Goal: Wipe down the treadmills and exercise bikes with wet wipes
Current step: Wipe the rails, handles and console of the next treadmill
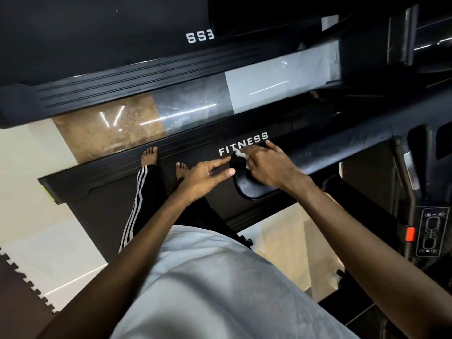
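Note:
I stand barefoot on a black treadmill whose belt (195,152) is marked FITNESS. A black handrail (256,187) runs from the console side toward me. My right hand (266,165) lies over the rail's end and pinches a small white wet wipe (241,154) under its fingers. Just left of it, my left hand (208,174) reaches out with straight fingers, its tips near the rail's end and holding nothing.
A second black treadmill (97,40) stands parallel beyond a strip of glossy floor tiles (186,111). A control panel (430,231) with a red button (410,234) sits at the right. Dark foam mat pieces (22,294) lie at lower left.

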